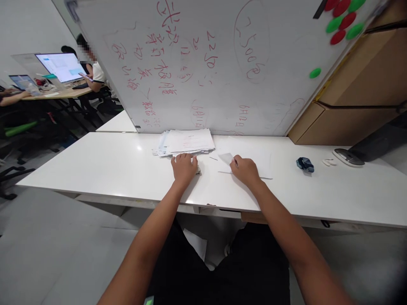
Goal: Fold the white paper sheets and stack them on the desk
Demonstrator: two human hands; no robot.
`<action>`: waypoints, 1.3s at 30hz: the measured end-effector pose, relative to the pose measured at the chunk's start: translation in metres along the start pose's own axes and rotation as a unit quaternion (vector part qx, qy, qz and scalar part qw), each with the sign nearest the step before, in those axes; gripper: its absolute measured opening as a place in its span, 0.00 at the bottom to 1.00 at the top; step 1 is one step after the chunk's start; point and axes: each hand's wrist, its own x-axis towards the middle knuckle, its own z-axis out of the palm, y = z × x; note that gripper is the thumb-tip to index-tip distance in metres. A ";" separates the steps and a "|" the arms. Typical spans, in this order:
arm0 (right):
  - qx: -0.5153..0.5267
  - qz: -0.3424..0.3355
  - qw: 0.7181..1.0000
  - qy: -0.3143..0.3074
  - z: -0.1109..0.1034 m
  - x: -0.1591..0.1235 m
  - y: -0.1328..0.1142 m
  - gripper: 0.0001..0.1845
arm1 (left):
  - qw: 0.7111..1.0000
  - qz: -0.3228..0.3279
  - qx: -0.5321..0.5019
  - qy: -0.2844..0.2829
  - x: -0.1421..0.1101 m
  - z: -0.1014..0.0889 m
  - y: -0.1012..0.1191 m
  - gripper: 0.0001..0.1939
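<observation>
My left hand (184, 168) lies on the white table with its fingers bent over a small greyish-beige object (199, 170), mostly hidden beneath the palm. My right hand (245, 170) is closed in a pinch around a slim dark thing (235, 162) that looks like a pen; its tip is hidden. Under and around that hand lies a white sheet of paper (263, 163), with a greyish flap (225, 157) by the fingertips. Between the hands is a short thin grey stick (213, 159). A stack of papers (190, 140) sits just beyond my left hand.
A whiteboard (219, 84) with red writing stands at the table's back edge. To the right are a dark blue crumpled item (305, 164), small white pieces (329, 162), a grey-black oval object (348, 157) and cardboard boxes (346, 123). Other people sit by a monitor (63, 67) at far left.
</observation>
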 end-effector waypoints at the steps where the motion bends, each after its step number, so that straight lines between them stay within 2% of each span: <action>1: -0.007 -0.018 1.000 -0.022 -0.006 -0.010 -0.005 0.17 | 1.000 0.000 -0.001 0.001 0.000 0.001 0.000 0.17; 5: -0.021 -0.100 0.993 -0.058 -0.022 -0.072 -0.034 0.15 | 1.000 0.010 0.004 -0.001 0.000 0.003 -0.001 0.17; 9: 0.071 -0.140 0.987 -0.027 -0.024 -0.129 -0.064 0.17 | 1.000 0.008 0.006 -0.003 -0.001 0.004 -0.001 0.18; 12: 0.125 -0.131 0.983 -0.014 -0.022 -0.149 -0.077 0.16 | 1.000 0.000 -0.003 -0.014 -0.001 0.002 -0.001 0.19; 15: 0.152 -0.114 0.982 0.002 -0.020 -0.161 -0.080 0.17 | 1.000 -0.003 -0.015 -0.013 -0.002 0.000 -0.001 0.22; 19: 0.222 -0.038 0.970 0.095 -0.015 -0.190 -0.072 0.17 | 1.000 -0.007 -0.025 0.000 -0.002 -0.003 -0.002 0.25; 21: 0.288 0.034 0.945 0.152 -0.011 -0.209 -0.064 0.14 | 0.999 -0.011 -0.032 -0.007 -0.001 -0.005 -0.003 0.27; 23: 0.356 0.114 0.911 0.176 -0.006 -0.223 -0.053 0.12 | 0.999 -0.019 -0.042 -0.017 0.002 -0.009 -0.004 0.29; 26: 0.450 0.235 0.851 0.136 -0.003 -0.231 -0.035 0.15 | 0.997 -0.037 -0.065 -0.029 0.006 -0.019 -0.003 0.30; 29: 0.560 0.317 0.762 0.074 -0.001 -0.222 -0.015 0.22 | 0.995 -0.035 -0.096 -0.008 -0.007 -0.032 0.006 0.27; 31: 0.626 0.341 0.699 0.049 0.001 -0.211 -0.005 0.26 | 0.994 0.007 -0.107 0.022 -0.030 -0.040 0.018 0.22; 33: 0.667 0.351 0.656 0.038 0.003 -0.201 0.001 0.27 | 0.989 0.103 -0.098 0.028 -0.065 -0.042 0.031 0.16; 34: 0.680 0.351 0.642 0.036 0.003 -0.197 0.002 0.27 | 0.982 0.164 -0.088 0.009 -0.083 -0.041 0.038 0.16; 37: 0.699 0.345 0.625 0.040 0.004 -0.190 0.001 0.26 | 0.954 0.284 -0.072 -0.069 -0.132 -0.029 0.051 0.23; 39: 0.699 0.340 0.628 0.045 0.003 -0.189 -0.001 0.25 | 0.944 0.307 -0.064 -0.105 -0.150 -0.016 0.052 0.23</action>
